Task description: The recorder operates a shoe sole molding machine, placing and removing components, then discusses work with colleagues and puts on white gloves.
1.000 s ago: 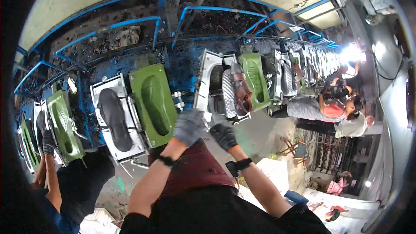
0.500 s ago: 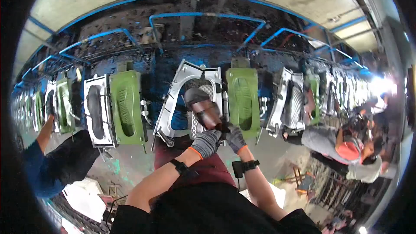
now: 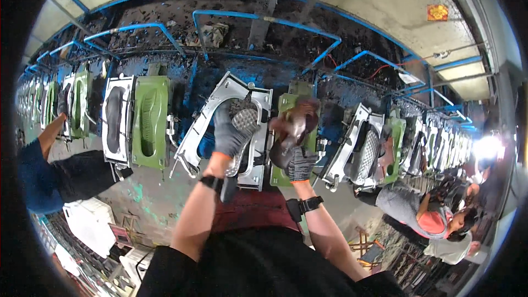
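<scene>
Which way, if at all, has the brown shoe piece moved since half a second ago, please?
Yes, rightward: the brown shoe piece was over the silver frame and is now in front of the green mould.

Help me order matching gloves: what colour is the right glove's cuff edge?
Orange cuff edge on the right glove, in the head view.
</scene>
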Demonstrator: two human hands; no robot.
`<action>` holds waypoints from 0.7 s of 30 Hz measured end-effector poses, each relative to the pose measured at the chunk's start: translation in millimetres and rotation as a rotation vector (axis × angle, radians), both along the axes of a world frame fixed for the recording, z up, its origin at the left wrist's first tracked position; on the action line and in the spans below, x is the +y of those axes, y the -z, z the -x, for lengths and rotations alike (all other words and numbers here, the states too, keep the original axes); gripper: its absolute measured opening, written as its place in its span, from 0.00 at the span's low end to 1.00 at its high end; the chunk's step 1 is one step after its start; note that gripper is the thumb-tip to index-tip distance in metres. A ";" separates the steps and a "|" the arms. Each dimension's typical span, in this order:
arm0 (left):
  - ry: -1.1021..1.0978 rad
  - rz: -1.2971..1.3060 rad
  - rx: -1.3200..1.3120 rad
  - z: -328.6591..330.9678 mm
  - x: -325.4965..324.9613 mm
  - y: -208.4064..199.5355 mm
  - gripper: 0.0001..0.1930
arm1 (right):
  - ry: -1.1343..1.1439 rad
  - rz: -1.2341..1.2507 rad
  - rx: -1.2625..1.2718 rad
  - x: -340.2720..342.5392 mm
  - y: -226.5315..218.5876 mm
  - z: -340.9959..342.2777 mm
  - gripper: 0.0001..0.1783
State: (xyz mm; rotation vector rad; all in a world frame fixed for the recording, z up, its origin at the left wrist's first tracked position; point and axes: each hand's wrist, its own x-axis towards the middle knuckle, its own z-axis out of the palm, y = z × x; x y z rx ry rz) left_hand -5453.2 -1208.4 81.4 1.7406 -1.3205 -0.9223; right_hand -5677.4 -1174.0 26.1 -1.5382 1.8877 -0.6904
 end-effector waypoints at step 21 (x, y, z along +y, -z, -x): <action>0.086 -0.232 0.090 -126.9 83.0 103.4 0.27 | -1.233 -0.694 0.226 50.3 135.7 -155.3 0.30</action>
